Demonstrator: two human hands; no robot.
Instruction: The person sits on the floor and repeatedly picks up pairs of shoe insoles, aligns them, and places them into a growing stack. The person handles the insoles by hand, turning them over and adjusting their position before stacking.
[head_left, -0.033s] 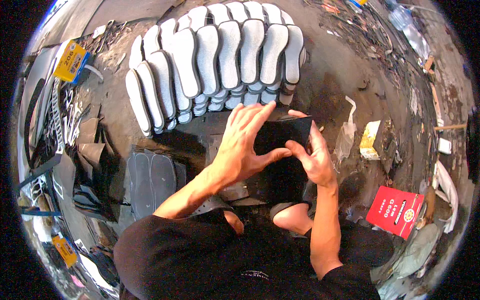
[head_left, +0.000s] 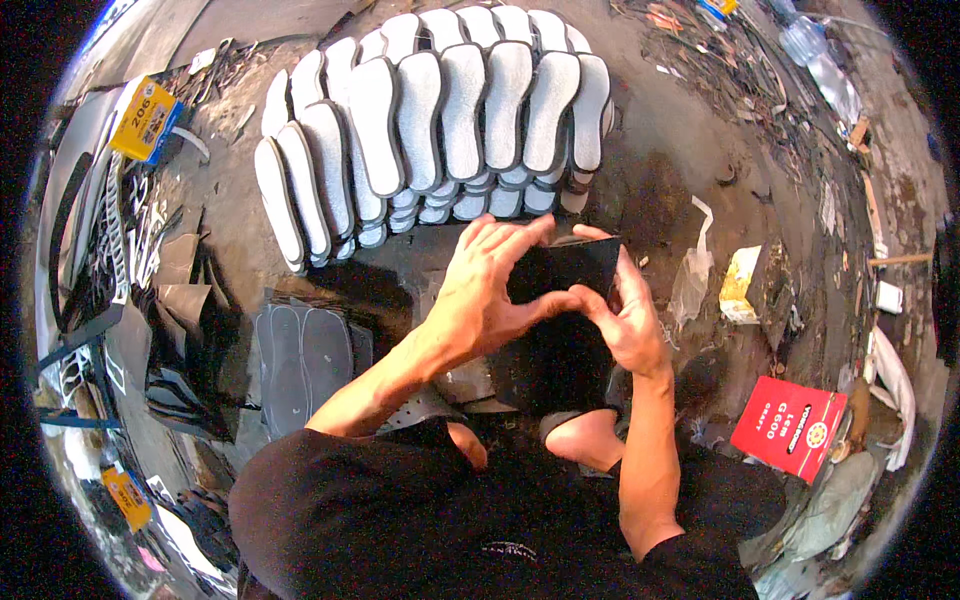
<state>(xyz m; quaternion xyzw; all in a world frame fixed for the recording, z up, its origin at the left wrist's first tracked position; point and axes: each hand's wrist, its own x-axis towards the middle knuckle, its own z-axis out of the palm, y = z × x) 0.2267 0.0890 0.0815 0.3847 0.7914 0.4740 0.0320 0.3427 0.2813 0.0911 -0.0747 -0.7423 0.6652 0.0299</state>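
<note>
Between my hands is a flat, black, straight-edged piece (head_left: 565,270), dark enough that its thickness is hard to make out. My left hand (head_left: 487,285) lies along its left side, fingers over the far edge and thumb at the near edge. On the other side, my right hand (head_left: 630,315) grips the right edge, its thumb meeting the left thumb. Just beyond my hands stand rows of stacked insoles (head_left: 465,110), white on top with dark edges. A pile of dark grey sheets (head_left: 305,355) with sole outlines lies left of my legs.
Black offcuts (head_left: 185,330) and trim strips litter the left side, near a yellow-and-blue box (head_left: 145,118). To the right are a clear plastic bag (head_left: 692,275), a yellow-and-white carton piece (head_left: 740,285) and a red box (head_left: 788,428). Plastic bottles (head_left: 805,45) lie far right.
My left fingertips have shifted slightly nearer to me along the far edge of the black piece. Both hands keep hold of it, and the piles stay put.
</note>
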